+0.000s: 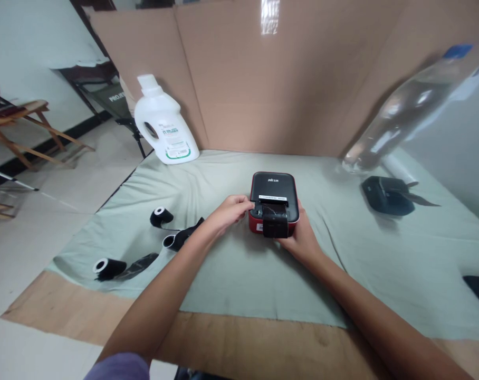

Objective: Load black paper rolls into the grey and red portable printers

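A small black and red label printer (274,191) sits in the middle of a pale green cloth (231,264). A strip of black tape or ribbon (275,220) hangs out of its front slot. My left hand (230,209) pinches at the printer's left front edge, fingers closed on it. My right hand (300,237) cups the printer's right front corner from below, fingers curled round it and partly hidden.
Three black rolls (161,216) (181,239) (109,268) lie on the cloth to the left. A white detergent jug (164,124) stands at the back left, a clear bottle (405,111) at the right. A second black device (388,195) lies right. Cardboard walls (263,79) close off the back.
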The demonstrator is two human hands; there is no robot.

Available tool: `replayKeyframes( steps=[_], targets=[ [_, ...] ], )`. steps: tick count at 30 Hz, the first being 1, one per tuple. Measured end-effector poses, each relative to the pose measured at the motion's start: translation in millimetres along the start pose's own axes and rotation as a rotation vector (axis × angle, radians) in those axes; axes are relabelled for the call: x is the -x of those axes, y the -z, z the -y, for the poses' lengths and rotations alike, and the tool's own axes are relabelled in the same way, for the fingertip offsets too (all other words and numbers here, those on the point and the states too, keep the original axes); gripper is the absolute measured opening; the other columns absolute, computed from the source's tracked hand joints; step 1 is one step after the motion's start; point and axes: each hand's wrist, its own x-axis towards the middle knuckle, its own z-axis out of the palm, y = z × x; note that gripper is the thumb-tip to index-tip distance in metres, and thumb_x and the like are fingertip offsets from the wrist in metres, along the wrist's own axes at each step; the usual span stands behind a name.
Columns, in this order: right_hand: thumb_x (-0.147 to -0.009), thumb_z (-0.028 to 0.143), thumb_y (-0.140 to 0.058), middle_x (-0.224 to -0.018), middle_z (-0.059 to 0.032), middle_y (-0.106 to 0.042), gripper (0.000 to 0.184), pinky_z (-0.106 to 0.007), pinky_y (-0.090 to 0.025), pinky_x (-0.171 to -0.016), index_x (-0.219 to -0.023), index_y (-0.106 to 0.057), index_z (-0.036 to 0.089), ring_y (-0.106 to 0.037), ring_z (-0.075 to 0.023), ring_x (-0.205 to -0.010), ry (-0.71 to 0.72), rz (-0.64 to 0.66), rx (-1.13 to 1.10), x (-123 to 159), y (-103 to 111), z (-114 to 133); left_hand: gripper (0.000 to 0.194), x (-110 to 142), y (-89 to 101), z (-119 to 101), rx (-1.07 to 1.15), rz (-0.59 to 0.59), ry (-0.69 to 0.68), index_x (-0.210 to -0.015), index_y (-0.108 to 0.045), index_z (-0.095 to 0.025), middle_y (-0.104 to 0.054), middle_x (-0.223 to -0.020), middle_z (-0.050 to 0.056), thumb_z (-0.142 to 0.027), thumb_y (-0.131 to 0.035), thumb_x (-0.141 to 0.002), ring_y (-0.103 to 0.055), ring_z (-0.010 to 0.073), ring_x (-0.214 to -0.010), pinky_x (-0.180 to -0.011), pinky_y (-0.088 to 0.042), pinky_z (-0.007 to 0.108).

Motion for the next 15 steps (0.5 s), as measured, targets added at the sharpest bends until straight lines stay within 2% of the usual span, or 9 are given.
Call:
replayKeyframes(
  steps=[12, 15],
  targets=[
    [-0.076, 0.044, -0.083, -0.135, -0.0148, -0.064, 0.082, -0.053, -0.052, -0.102, -0.145, -0.045, 0.023, -0.063, -0.0380, -0.121, 0.034, -0.021, 0.036, 1.2, -0.1, -3.4, 0.031, -3.7, 7.4, 0.0, -0.050, 0.047, -0.006, -0.062, -0.042, -0.021, -0.037, -0.056, -0.005, -0.029, -0.067, -0.078, -0.030, 0.0078, -0.049, -0.052, -0.012, 0.027],
    [-0.078, 0.042, -0.082, -0.135, -0.0144, -0.064, 0.080, -0.052, -0.053, -0.102, -0.145, -0.044, 0.023, -0.064, -0.0364, -0.120, 0.032, 0.011, 0.014, -0.1, -0.9, -0.1, 0.031, -4.2, 8.9, -1.4, -0.068, 0.061, 0.012, -0.063, -0.042, -0.021, -0.036, -0.057, -0.005, -0.029, -0.068, -0.077, -0.030, 0.0080, -0.049, -0.051, -0.011, 0.028]
  ],
)
